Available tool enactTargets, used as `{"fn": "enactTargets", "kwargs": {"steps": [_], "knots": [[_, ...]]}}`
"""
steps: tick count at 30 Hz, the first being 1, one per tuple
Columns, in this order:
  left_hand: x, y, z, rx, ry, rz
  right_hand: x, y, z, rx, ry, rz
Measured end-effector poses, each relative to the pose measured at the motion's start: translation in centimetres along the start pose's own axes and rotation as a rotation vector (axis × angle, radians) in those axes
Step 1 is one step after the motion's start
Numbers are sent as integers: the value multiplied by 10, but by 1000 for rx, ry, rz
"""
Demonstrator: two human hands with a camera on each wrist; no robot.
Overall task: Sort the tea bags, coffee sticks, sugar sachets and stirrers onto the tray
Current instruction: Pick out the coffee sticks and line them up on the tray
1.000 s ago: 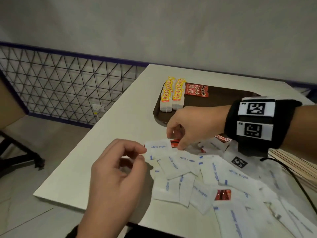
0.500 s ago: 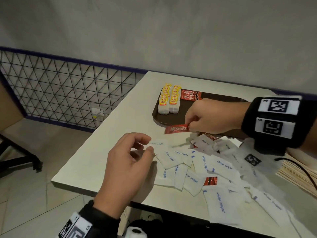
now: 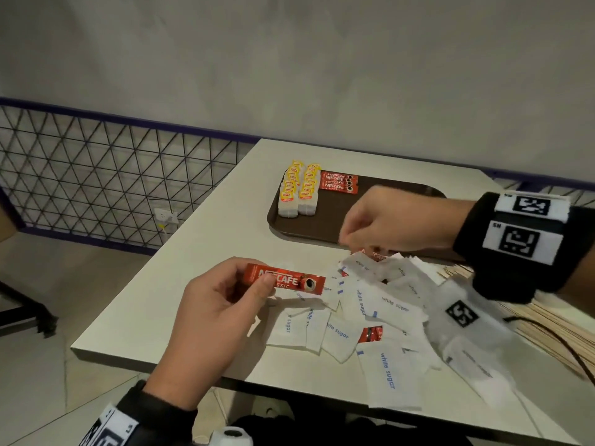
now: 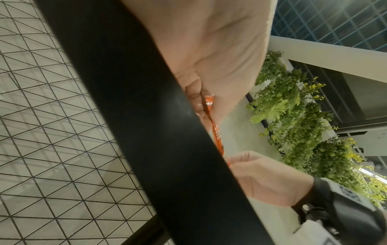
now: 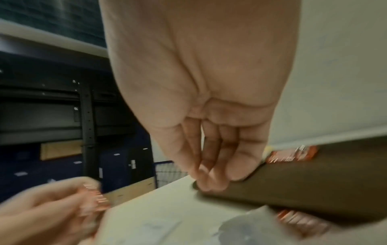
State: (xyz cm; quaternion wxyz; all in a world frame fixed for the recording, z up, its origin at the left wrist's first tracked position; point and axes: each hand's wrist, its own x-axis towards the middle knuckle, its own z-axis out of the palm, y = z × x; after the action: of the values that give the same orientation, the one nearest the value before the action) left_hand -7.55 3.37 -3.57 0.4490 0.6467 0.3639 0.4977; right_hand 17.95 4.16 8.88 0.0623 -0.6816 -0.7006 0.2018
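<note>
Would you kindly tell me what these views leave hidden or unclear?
- Head view: the right hand covers part of the tray; its fingers are blurred.
- Head view: the stirrers are cut off at the right edge.
- Left wrist view: a black strap hides most of the coffee stick.
- Right wrist view: the left hand is blurred.

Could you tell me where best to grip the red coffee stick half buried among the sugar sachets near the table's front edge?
Probably pinch the exposed red end of the coffee stick from above, thumb and forefinger on its flat faces. It lies flat, with sugar sachets overlapping its sides, so only that patch is free; then slide it out.
</note>
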Motion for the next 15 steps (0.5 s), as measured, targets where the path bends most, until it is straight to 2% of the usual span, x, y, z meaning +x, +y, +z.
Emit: {"fn": "enactTargets", "kwargs": {"steps": [2, 3, 7, 15], "knots": [[0, -1, 0, 0, -6, -10, 8, 24, -10, -170, 139, 73], [0, -1, 0, 5, -9, -15, 10, 35, -11, -207, 150, 110], [1, -3, 1, 17, 3, -16, 15, 59, 3, -268, 22, 181], [1, -3, 2, 20, 13, -28, 27, 60, 18, -286, -124, 232]]}}
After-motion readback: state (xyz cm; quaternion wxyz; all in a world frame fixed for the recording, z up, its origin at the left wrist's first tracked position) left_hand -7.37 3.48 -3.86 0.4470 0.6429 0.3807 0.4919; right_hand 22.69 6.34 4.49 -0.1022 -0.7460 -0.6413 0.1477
